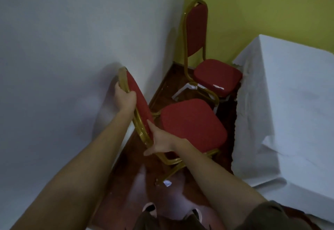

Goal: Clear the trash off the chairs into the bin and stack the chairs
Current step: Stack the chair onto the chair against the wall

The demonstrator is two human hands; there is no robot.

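A red padded chair with a gold frame (193, 121) is tilted in front of me, its legs off to the lower right. My left hand (125, 97) grips the top of its backrest. My right hand (161, 142) holds the lower edge of the backrest near the seat. Behind it, in the corner, a second red chair (216, 75) stands upright with a small white scrap of paper (218, 86) on its seat. No bin is in view.
A white wall (72, 48) runs along the left, a yellow-green wall (262, 9) at the back. A table under a white cloth (289, 112) fills the right. White paper (182, 89) lies under the far chair, and a small scrap (167, 183) lies on the dark wooden floor.
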